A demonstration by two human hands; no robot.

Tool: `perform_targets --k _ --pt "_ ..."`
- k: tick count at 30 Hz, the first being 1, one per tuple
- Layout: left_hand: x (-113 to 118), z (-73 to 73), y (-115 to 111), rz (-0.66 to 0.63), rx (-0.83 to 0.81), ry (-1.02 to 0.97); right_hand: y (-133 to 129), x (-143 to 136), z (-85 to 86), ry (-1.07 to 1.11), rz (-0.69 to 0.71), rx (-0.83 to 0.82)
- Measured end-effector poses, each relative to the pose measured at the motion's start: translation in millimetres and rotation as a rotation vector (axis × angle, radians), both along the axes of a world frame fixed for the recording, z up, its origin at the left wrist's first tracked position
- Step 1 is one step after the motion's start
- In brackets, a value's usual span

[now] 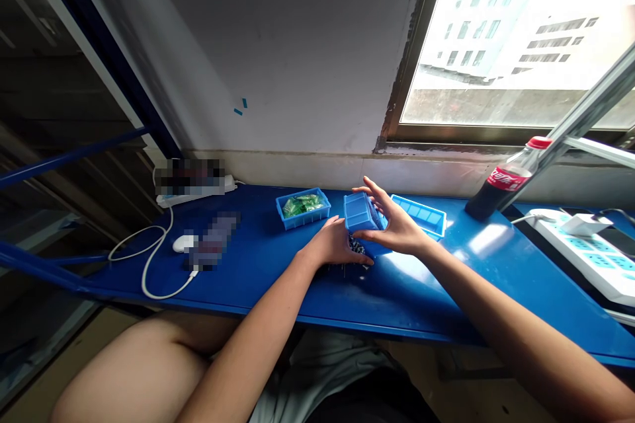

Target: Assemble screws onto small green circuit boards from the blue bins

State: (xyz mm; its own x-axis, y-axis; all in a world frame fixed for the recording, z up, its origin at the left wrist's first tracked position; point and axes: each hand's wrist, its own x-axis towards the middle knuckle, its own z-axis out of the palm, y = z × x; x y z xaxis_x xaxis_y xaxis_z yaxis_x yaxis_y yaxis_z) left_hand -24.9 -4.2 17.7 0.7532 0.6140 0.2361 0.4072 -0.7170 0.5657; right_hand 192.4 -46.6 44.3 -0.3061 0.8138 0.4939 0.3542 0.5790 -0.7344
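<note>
A blue plastic bin (360, 212) is tilted on its side above the table, with my right hand (393, 223) gripping it between thumb and fingers. Just below it, a small pile of dark and light pieces (356, 246) lies on the blue table (278, 271). My left hand (333, 244) curves around the left and near side of that pile, its fingers partly hidden. To the left stands a blue bin (303, 217) with green packets (302, 204) inside. Another blue bin (430, 219) sits behind my right hand, to the right.
A cola bottle (505, 178) stands by the wall at the right, near a white power strip (590, 251). At the left are a white round object (184, 243), a cable (145, 271), a blurred item and another power strip (198, 195). A metal bar slants across the window.
</note>
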Motion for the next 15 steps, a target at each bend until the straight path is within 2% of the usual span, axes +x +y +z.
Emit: perform_targets --k 6,15 --pt "0.2 -2.9 -0.3 0.032 0.007 0.031 -3.3 3.1 3.8 -0.036 -0.038 0.034" --pt "-2.3 2.2 -1.2 -0.027 0.009 0.005 -8.8 5.0 14.9 -0.003 -0.036 0.058"
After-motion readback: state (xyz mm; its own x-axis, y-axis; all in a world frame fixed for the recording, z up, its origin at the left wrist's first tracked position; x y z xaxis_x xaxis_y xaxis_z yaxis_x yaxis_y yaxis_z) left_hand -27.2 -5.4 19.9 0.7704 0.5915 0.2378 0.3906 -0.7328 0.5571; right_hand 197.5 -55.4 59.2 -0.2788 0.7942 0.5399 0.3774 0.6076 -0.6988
